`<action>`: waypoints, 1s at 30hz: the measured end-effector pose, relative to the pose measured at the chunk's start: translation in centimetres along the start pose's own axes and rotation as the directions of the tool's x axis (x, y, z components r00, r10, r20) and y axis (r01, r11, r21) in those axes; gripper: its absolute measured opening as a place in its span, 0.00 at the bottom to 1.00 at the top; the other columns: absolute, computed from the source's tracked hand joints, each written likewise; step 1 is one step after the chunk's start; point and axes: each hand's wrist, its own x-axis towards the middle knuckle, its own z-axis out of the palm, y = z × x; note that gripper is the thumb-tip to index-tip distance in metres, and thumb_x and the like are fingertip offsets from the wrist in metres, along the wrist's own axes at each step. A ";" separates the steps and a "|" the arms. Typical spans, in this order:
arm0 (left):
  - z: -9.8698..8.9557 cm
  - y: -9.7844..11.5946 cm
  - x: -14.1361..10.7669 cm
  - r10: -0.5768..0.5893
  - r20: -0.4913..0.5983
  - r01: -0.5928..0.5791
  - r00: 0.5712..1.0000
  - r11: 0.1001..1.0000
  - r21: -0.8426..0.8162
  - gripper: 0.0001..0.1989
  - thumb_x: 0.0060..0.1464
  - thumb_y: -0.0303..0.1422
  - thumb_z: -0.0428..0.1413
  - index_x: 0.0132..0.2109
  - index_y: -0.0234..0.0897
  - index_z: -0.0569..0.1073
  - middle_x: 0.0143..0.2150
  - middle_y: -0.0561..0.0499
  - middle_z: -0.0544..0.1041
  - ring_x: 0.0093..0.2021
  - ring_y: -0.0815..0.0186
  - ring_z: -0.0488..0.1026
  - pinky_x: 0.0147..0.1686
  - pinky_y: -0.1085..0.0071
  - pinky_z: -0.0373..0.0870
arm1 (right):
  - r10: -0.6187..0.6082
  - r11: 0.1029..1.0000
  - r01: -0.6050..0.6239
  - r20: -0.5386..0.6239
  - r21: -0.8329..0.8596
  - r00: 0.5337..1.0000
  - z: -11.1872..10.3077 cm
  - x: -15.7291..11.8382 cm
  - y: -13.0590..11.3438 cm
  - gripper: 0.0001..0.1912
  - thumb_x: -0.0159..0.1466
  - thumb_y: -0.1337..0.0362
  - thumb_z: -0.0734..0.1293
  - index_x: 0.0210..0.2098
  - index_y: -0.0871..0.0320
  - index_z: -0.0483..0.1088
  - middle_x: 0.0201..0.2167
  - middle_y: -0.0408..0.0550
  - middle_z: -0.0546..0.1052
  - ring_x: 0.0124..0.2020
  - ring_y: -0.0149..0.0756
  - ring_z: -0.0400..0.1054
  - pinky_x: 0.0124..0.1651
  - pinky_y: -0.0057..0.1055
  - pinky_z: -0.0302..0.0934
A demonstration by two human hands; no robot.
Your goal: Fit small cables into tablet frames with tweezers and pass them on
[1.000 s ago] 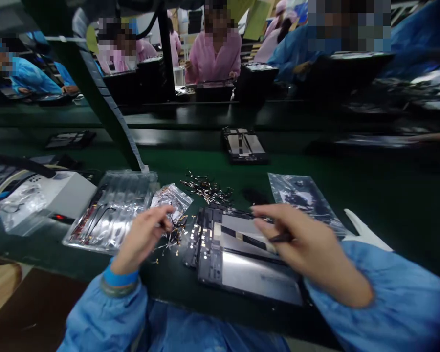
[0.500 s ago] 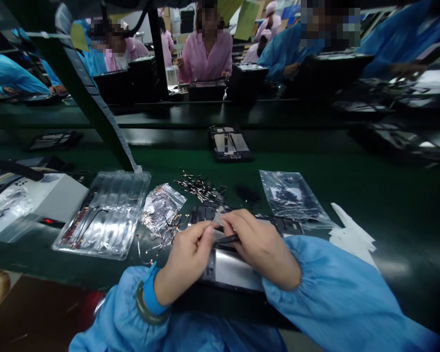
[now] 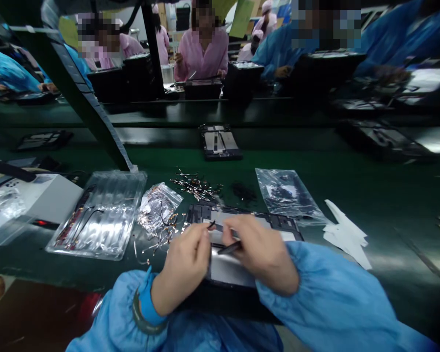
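Tablet chassis (image 3: 242, 222) lies on green bench (image 3: 352, 195); right hand (image 3: 264, 252) grips tweezers (image 3: 229, 248), left hand (image 3: 183, 266) pinches a cable.

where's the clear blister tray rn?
Head view, left side: clear blister tray lies on the green bench, between the white box and foil bag.

Both hands are close together, fingertips almost touching. The left hand (image 3: 185, 266) curls, thumb and first finger pinched together. The right hand (image 3: 262, 254) bends too, fingers pinched. Both arms wear blue sleeves.
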 end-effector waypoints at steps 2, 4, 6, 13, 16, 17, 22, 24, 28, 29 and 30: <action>-0.7 0.4 0.5 -0.167 0.071 0.182 0.983 0.923 -0.339 0.15 0.60 0.38 0.48 0.42 0.35 0.76 0.27 0.49 0.72 0.24 0.69 0.68 0.28 0.71 0.70 | 0.123 0.992 -0.123 -0.102 0.005 0.987 -0.9 0.0 0.4 0.06 0.65 0.71 0.60 0.36 0.56 0.68 0.28 0.47 0.75 0.30 0.35 0.72 0.33 0.27 0.66; -1.1 1.0 0.8 -0.230 0.240 0.331 0.943 0.707 -0.625 0.15 0.56 0.40 0.52 0.39 0.34 0.77 0.30 0.48 0.72 0.23 0.70 0.68 0.19 0.75 0.67 | 0.108 0.994 -0.106 -0.106 0.020 0.988 -1.5 -0.3 0.6 0.07 0.64 0.72 0.61 0.37 0.55 0.68 0.29 0.47 0.76 0.31 0.35 0.72 0.34 0.27 0.66; -1.1 1.4 0.9 -0.204 0.379 0.428 0.903 0.504 -0.750 0.14 0.53 0.39 0.56 0.38 0.33 0.78 0.31 0.47 0.73 0.25 0.70 0.70 0.16 0.78 0.66 | -0.026 0.998 0.027 -0.015 0.059 1.000 -1.6 -0.6 0.4 0.08 0.65 0.73 0.59 0.38 0.57 0.69 0.28 0.48 0.76 0.29 0.35 0.72 0.31 0.27 0.65; 0.2 1.7 0.8 -0.252 0.354 0.430 0.901 0.400 -0.809 0.15 0.48 0.40 0.63 0.36 0.31 0.78 0.26 0.50 0.73 0.22 0.73 0.71 0.22 0.79 0.70 | 0.281 0.872 -0.311 0.132 0.378 0.950 -0.7 0.4 0.3 0.11 0.64 0.62 0.64 0.44 0.59 0.72 0.36 0.50 0.79 0.28 0.33 0.73 0.27 0.27 0.67; 0.8 1.6 0.6 -0.186 0.370 0.409 0.910 0.542 -0.734 0.17 0.52 0.43 0.59 0.36 0.30 0.77 0.29 0.48 0.74 0.25 0.70 0.73 0.28 0.74 0.73 | 0.498 0.599 -0.592 0.328 0.540 0.803 -0.5 1.3 0.3 0.16 0.63 0.57 0.63 0.46 0.59 0.72 0.36 0.49 0.80 0.20 0.31 0.71 0.19 0.26 0.64; 0.9 1.5 0.5 -0.161 0.324 0.350 0.932 0.632 -0.691 0.16 0.54 0.42 0.57 0.36 0.30 0.76 0.32 0.46 0.74 0.28 0.68 0.74 0.30 0.72 0.74 | 0.527 0.533 -0.628 0.357 0.567 0.771 -0.4 1.5 0.2 0.15 0.64 0.57 0.63 0.43 0.60 0.73 0.33 0.48 0.80 0.19 0.31 0.70 0.19 0.26 0.64; 1.3 0.6 0.0 0.203 -0.330 -0.249 0.922 0.963 -0.105 0.04 0.56 0.29 0.55 0.40 0.36 0.71 0.40 0.47 0.70 0.42 0.66 0.71 0.41 0.70 0.71 | 0.462 0.770 -0.453 0.097 0.449 0.881 0.0 1.0 -0.7 0.08 0.63 0.65 0.64 0.31 0.58 0.74 0.28 0.45 0.80 0.27 0.34 0.74 0.28 0.27 0.68; 1.3 0.4 0.0 0.326 -0.402 -0.328 0.856 0.942 0.065 0.04 0.55 0.26 0.55 0.39 0.37 0.69 0.38 0.49 0.69 0.42 0.66 0.69 0.41 0.70 0.70 | 0.293 0.896 -0.285 0.029 0.341 0.956 0.2 0.6 -1.1 0.07 0.64 0.69 0.62 0.34 0.60 0.73 0.30 0.47 0.80 0.29 0.35 0.74 0.32 0.28 0.68; 1.2 0.2 0.1 0.360 -0.431 -0.324 0.827 0.933 0.157 0.06 0.55 0.24 0.54 0.40 0.37 0.68 0.39 0.49 0.69 0.42 0.66 0.69 0.40 0.70 0.71 | 0.081 0.971 -0.092 0.055 0.220 0.995 0.4 -0.1 -2.0 0.09 0.65 0.73 0.60 0.38 0.64 0.72 0.30 0.50 0.78 0.30 0.36 0.73 0.33 0.30 0.66; 1.2 0.2 0.1 0.369 -0.438 -0.328 0.820 0.929 0.169 0.06 0.55 0.24 0.54 0.40 0.37 0.68 0.39 0.49 0.69 0.42 0.66 0.69 0.40 0.70 0.71 | 0.061 0.974 -0.074 0.063 0.215 0.996 0.5 -0.2 -2.2 0.08 0.65 0.73 0.60 0.39 0.64 0.71 0.31 0.50 0.78 0.30 0.36 0.73 0.34 0.30 0.66; 1.2 0.2 0.2 0.371 -0.441 -0.327 0.817 0.929 0.174 0.05 0.55 0.23 0.54 0.39 0.37 0.69 0.38 0.49 0.69 0.42 0.67 0.69 0.40 0.70 0.71 | 0.047 0.974 -0.060 0.068 0.216 0.997 0.6 -0.3 -2.3 0.08 0.65 0.74 0.60 0.39 0.64 0.71 0.32 0.51 0.78 0.31 0.36 0.73 0.35 0.30 0.65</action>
